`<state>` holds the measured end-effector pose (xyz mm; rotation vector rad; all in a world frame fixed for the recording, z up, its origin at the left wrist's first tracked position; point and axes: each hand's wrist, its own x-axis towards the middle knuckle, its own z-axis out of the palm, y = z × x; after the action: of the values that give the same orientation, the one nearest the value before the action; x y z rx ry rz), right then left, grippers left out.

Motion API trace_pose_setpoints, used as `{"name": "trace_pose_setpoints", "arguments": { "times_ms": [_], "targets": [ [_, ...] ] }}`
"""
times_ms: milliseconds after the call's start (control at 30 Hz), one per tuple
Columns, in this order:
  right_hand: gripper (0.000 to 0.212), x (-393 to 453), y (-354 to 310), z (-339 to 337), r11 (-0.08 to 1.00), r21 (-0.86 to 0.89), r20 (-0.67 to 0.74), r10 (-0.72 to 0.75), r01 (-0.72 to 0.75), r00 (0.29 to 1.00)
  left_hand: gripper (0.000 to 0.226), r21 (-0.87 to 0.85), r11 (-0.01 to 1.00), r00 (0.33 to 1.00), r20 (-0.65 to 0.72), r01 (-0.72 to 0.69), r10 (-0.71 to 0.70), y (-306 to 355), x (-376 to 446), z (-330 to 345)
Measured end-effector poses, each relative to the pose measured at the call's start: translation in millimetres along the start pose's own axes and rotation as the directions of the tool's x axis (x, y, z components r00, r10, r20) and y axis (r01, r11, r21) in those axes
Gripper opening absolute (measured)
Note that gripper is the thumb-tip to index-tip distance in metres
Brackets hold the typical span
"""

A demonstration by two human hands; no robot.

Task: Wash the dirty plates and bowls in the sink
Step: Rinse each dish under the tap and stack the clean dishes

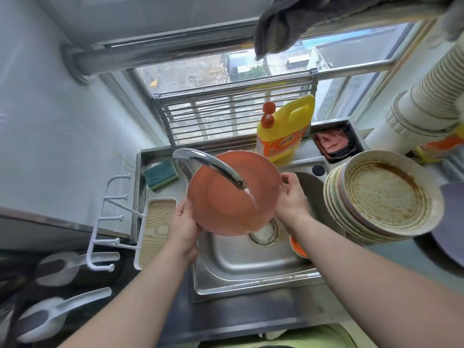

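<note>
Head view: the orange plate (233, 194) is gripped at opposite rims, the left hand (183, 223) curled round its lower left edge and the right hand (292, 199) clasped on its right edge. It is held tilted above the sink (241, 262), under the faucet (208, 164), whose stream is seen falling onto the plate's face and down towards the drain (265, 232). Rinsing of this plate is judged to be the step in hand. A stack of dirty plates (384, 194), brown-stained on top, is piled at the sink's right edge, so most of the task is judged undone. A sponge (160, 174) lies at the sink's back left corner, and a detergent bottle (283, 129) stands behind the faucet. Next, the plate would need to be turned so the water reaches every part, then set aside.
</note>
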<state>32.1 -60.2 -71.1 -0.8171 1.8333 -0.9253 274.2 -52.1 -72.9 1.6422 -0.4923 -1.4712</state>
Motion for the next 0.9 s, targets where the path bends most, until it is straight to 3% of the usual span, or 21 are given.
{"name": "trace_pose_setpoints", "arguments": {
  "times_ms": [167, 333, 533, 700, 900],
  "targets": [
    [0.011, -3.1, -10.1, -37.2, 0.959, -0.205, -0.052, -0.209, 0.195, 0.977, 0.031, 0.029, 0.989, 0.978, 0.147, 0.148, -0.15, -24.6, -0.9, 25.0],
    [0.016, -10.7, -15.6, -69.5, 0.89, -0.35, -0.046, -0.328, 0.292, 0.944, 0.044, -0.054, 0.947, 0.935, 0.182, 0.318, -0.304, -36.4, -10.9, 57.5],
    [0.027, -28.2, -25.8, -99.9, 0.769, -0.52, -0.033, -0.452, 0.371, 0.891, 0.041, -0.053, 0.893, 0.886, 0.169, 0.446, -0.432, -49.7, -23.7, 90.4],
    [0.035, -33.6, -33.0, -113.2, 0.755, -0.573, -0.032, -0.408, 0.317, 0.912, 0.039, -0.033, 0.863, 0.847, 0.214, 0.504, -0.487, -62.0, -27.8, 101.8],
    [0.027, -23.3, -19.8, -114.1, 0.783, -0.622, -0.026, -0.032, 0.009, 0.999, 0.039, -0.027, 0.864, 0.819, 0.333, 0.503, -0.467, -62.1, -37.0, 84.7]
  ]
}}
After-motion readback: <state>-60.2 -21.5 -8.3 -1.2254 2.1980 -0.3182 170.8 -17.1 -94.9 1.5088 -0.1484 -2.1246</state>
